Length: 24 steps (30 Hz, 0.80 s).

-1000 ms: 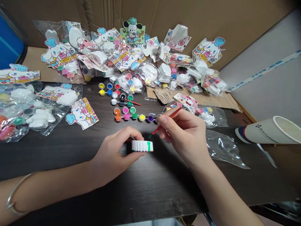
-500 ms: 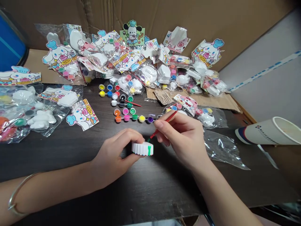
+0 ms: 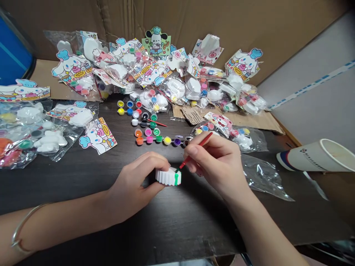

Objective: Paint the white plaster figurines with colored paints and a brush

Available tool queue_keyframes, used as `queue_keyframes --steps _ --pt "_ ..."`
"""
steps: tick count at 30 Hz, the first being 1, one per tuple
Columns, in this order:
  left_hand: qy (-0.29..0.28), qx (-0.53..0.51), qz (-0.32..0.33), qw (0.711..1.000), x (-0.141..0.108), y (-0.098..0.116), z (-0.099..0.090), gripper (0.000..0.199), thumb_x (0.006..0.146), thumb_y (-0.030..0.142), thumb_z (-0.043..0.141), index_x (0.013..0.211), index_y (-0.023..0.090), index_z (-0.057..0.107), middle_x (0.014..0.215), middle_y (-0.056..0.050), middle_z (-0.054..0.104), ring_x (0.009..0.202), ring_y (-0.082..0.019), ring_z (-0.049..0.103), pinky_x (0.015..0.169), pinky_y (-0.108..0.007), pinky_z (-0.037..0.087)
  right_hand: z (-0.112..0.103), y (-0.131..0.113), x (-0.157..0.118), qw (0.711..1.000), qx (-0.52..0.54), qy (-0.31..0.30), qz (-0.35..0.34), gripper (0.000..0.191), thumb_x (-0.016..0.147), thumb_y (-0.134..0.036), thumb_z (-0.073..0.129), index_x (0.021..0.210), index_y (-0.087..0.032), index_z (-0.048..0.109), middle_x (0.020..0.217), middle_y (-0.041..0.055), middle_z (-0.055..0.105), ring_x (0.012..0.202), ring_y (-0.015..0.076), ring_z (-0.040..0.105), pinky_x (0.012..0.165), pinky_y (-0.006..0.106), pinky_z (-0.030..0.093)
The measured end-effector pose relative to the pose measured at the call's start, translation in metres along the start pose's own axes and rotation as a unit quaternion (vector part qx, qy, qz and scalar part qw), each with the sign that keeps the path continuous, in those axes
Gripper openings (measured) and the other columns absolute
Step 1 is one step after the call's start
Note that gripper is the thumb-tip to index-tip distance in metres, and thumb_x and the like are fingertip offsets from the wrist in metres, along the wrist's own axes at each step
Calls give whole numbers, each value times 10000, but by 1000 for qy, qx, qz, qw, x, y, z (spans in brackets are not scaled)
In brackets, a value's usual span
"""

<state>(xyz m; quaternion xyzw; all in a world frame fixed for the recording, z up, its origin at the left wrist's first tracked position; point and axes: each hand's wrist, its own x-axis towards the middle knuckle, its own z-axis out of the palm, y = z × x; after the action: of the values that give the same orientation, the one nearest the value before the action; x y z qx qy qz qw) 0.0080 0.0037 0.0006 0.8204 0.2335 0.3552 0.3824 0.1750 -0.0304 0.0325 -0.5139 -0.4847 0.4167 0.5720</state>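
White ridged piece [image 3: 166,178] is held just above the near-middle of the dark table [image 3: 155,225], pinched by the left hand [image 3: 133,186] between fingers on top and thumb below; the left fingers are curved and kept close together. Red paintbrush [image 3: 195,152] is pinched near its bristle end by the thumb and forefinger of the right hand [image 3: 219,160]; the other right fingers are curled under, partly hidden, so whether they are pressed together cannot be told. Dark green bristles are set at the piece's upper edge, by the top of a bright green stripe [image 3: 176,179] running down its side.

Beyond the hands, opened paint pots [image 3: 149,139] are laid out in three rows; the dark pot at the right end of the nearest row is partly covered by the right hand. A second red brush [image 3: 158,123] is laid beside the green pot of the middle row. Bagged kits [image 3: 176,87] with white figures and paints are heaped at the back, with more bags [image 3: 51,142] at left near a loose printed card [image 3: 99,136]. At right, a clear bag [image 3: 263,179] is seen near a paper cup [image 3: 307,157]
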Motion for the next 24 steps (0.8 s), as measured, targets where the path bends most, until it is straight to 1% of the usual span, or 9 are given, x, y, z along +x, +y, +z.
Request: queue_keyframes --steps 2,8,11,12,14,16,18,21,24 --pt "8 13 27 1000 1 1 -1 198 772 28 560 827 218 551 830 -15 661 787 -140 649 725 -243 516 0 1 1 1000 -3 -1 0 338 716 -439 740 583 -180 569 425 -46 525 348 54 421 333 180 311" --pt "35 22 58 997 -2 -2 0 246 759 -3 569 842 228 583 874 -22 640 835 -158 661 745 -263 528 -7 5 7 991 41 128 -11 348 662 -483 772 616 -204 568 452 -64 498 349 44 386 319 182 275" --pt "60 -24 57 996 -3 -3 1 258 741 -14 577 829 229 582 866 -18 630 846 -162 661 752 -272 533 -11 5 10 986 79 149 0 379 616 -480 803 613 -204 543 470 -70 468 363 34 370 319 177 263" --pt "62 -55 33 996 -2 -3 1 233 734 9 602 818 225 580 851 -18 625 835 -165 659 739 -277 537 -12 4 12 984 92 151 6 389 598 -475 815 613 -202 539 472 -71 467 365 31 364 319 174 259" --pt "51 -140 -65 987 0 0 1 192 699 74 667 789 211 569 810 -12 609 788 -165 650 705 -283 544 -13 3 14 980 120 156 21 407 564 -465 832 610 -196 530 460 -73 472 357 24 351 323 166 254" --pt "32 -228 -187 955 3 3 2 225 645 119 721 765 200 549 774 4 593 736 -149 635 679 -275 543 -13 1 15 976 146 161 36 430 541 -454 843 595 -191 506 429 -78 473 340 18 331 330 161 251" --pt "20 -294 -273 916 5 4 2 275 603 131 751 752 192 528 739 22 589 685 -122 618 660 -257 529 -13 1 17 972 164 163 50 448 531 -450 842 587 -190 481 402 -81 474 324 15 309 336 161 249" --pt "9 -371 -324 870 8 1 4 337 570 161 795 757 186 515 704 29 603 640 -106 606 634 -251 514 -13 2 20 967 177 172 59 451 529 -447 834 587 -191 468 389 -83 477 318 16 297 344 162 253" --pt "31 -406 -331 851 10 -4 4 379 529 174 835 749 182 527 694 34 597 645 -102 602 634 -245 516 -13 5 22 965 175 184 65 452 523 -457 831 584 -191 470 390 -79 480 327 23 321 354 166 272"
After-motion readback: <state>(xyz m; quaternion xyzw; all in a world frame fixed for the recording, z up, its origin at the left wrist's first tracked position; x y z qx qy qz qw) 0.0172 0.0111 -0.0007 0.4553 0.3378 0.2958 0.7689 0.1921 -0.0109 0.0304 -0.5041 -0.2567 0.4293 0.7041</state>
